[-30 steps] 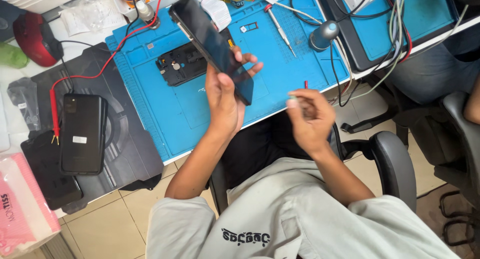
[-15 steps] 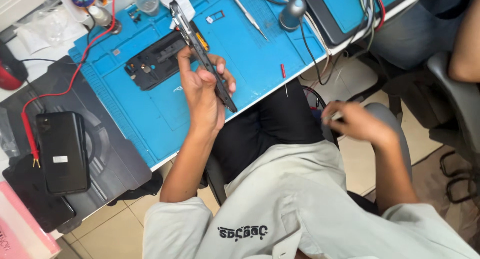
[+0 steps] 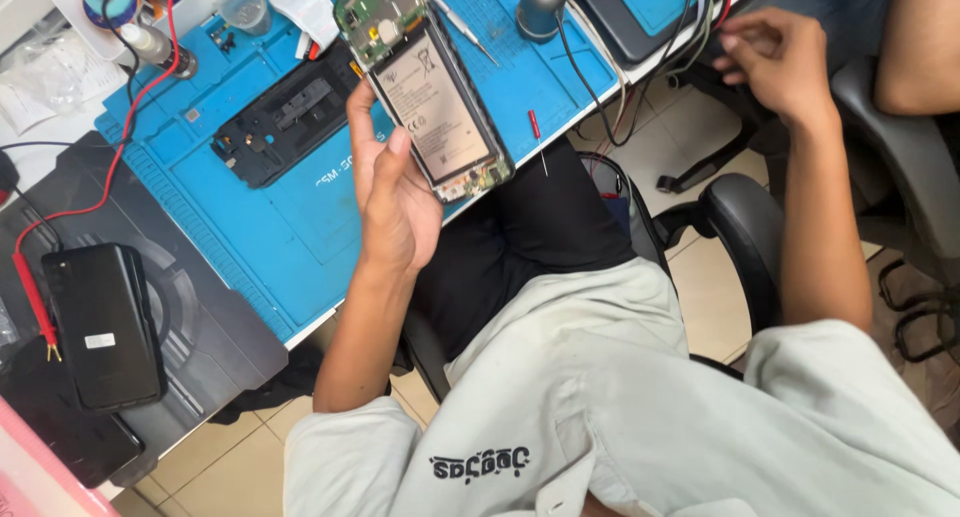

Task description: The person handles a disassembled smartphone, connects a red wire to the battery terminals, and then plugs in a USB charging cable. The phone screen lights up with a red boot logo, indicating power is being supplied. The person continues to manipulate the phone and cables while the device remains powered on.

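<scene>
Since the earlier frame the opened phone (image 3: 430, 97) has been turned face-up, its battery and board now shown.
It is gripped in the left hand (image 3: 395, 202) above the blue mat (image 3: 300, 217); the right hand (image 3: 775, 62), held away, is loosely curled and empty. Inspection seems in hand. One removed back cover (image 3: 285, 127), one red screwdriver (image 3: 537, 137) and one black phone (image 3: 100, 322) are counted on the surface.

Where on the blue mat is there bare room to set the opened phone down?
The blue mat is bare below the black phone frame, toward its near edge, left of the left hand holding the opened phone. The far edge is crowded with bottles, cup and cables.
</scene>
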